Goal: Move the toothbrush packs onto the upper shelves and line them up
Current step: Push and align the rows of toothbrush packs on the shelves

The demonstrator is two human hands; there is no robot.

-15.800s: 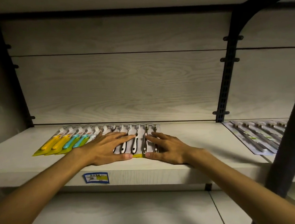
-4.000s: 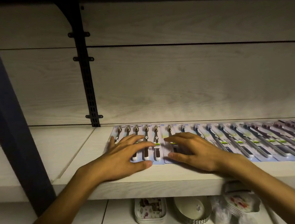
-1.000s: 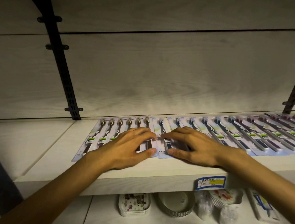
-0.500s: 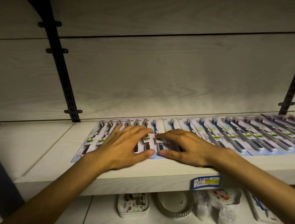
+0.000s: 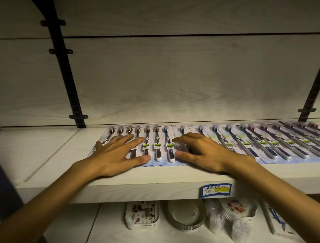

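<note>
A long row of toothbrush packs lies flat and overlapping on the pale wooden upper shelf. The leftmost packs hold dark-handled brushes with green labels. My left hand rests palm down on those left packs, fingers spread. My right hand lies flat on the packs just to the right, fingers spread and pointing left. A narrow gap with two exposed packs separates the hands. Neither hand grips anything.
A black slotted upright stands at the back left, another at the back right. A blue price label sticks to the shelf's front edge. Below sit stacked patterned trays, a bowl stack and wrapped dishes.
In the last second both hands slid slightly apart on the packs, and the left packs look more evenly fanned. Much earlier, the hands were on a different, more colourful set of packs.
</note>
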